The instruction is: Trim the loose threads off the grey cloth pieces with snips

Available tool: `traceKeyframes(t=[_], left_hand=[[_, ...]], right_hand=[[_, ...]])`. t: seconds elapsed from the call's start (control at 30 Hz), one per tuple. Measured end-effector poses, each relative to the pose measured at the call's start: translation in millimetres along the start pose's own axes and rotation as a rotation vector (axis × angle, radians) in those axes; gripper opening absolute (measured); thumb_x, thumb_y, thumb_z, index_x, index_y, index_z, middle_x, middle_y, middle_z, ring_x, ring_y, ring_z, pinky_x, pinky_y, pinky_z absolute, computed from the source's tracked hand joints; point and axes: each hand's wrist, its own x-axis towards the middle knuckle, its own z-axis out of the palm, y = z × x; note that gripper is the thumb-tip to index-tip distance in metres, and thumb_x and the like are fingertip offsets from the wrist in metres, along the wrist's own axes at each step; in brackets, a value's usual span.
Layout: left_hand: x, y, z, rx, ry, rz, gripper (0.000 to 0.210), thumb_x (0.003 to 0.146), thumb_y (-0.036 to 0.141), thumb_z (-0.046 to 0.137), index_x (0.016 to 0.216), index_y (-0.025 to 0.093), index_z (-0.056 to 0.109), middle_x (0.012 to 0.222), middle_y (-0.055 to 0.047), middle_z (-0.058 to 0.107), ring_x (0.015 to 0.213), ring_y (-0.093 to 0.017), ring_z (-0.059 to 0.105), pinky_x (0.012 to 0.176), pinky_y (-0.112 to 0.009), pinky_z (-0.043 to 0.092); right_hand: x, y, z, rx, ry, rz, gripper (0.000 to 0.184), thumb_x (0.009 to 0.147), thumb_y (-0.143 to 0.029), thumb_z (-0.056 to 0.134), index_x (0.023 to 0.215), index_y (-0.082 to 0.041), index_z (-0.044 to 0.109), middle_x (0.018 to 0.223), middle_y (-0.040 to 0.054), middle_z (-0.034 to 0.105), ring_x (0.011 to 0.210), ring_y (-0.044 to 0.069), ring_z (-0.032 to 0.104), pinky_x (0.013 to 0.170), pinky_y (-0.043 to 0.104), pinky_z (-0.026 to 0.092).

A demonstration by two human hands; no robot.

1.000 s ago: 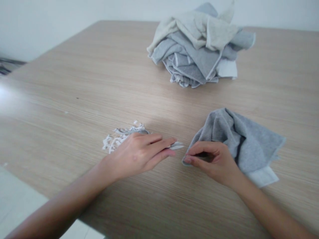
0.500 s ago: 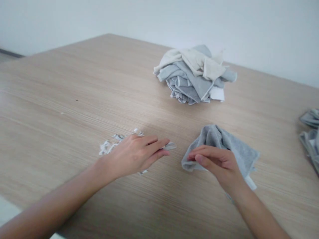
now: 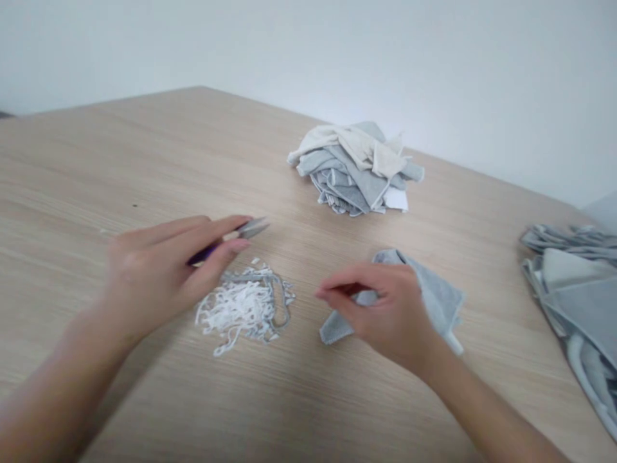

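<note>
My left hand is closed round a pair of thread snips, whose pointed metal blades stick out past the fingertips to the right. A bit of purple handle shows inside the grip. Below those fingers lies a heap of white and grey thread scraps on the table. My right hand is pinched, thumb against fingertips; anything between them is too small to make out. It hovers in front of a crumpled grey cloth and hides part of it; whether it touches the cloth I cannot tell.
Near the far edge of the wooden table sits a pile of grey and cream cloths. More grey cloths are stacked at the right edge of the view. A pale wall rises behind the table.
My left hand has moved up and left with the snips, uncovering the thread scraps. My right hand has shifted left, its fingertips drawn together. The view has turned slightly right.
</note>
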Motion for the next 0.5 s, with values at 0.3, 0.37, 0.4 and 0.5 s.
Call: traceKeyframes(t=[0.3,0.37,0.4,0.5], left_hand=[[-6,-33,8.6,0.011,0.059,-0.242,0.036,0.103,0.048,0.052,0.122,0.024,0.072,0.115,0.003,0.077,0.097,-0.023,0.074,0.081,-0.037,0.057],[-8,-36,10.9,0.004,0.064,-0.211,0.033,0.102,0.047,0.057,0.121,0.025,0.072,0.112,0.005,0.078,0.094,-0.021,0.074,0.079,-0.034,0.057],[-8,-35,11.3,0.005,0.062,-0.198,0.032,0.102,0.046,0.057,0.121,0.024,0.072,0.111,0.005,0.078,0.092,-0.02,0.075,0.077,-0.032,0.057],[-7,-28,10.7,0.017,0.036,-0.152,0.03,0.104,0.042,0.056,0.119,0.022,0.072,0.108,0.003,0.079,0.088,-0.017,0.075,0.075,-0.027,0.056]], right_hand=[[60,0,41,-0.158,-0.531,-0.412,0.062,0.082,0.012,0.044,0.13,-0.019,0.066,0.151,0.0031,0.058,0.14,0.013,0.053,0.119,0.026,0.039],[45,11,11,-0.213,-0.41,-0.35,0.057,0.087,0.006,0.042,0.131,-0.02,0.066,0.146,0.0053,0.063,0.141,0.016,0.053,0.123,0.037,0.037],[33,19,-5,-0.256,-0.327,-0.297,0.054,0.089,0.002,0.045,0.132,-0.022,0.065,0.141,0.006,0.066,0.137,0.018,0.057,0.123,0.044,0.037],[-9,54,-50,-0.472,-0.298,-0.132,0.055,0.091,-0.01,0.055,0.143,-0.026,0.058,0.149,0.009,0.06,0.14,0.025,0.055,0.124,0.058,0.033]])
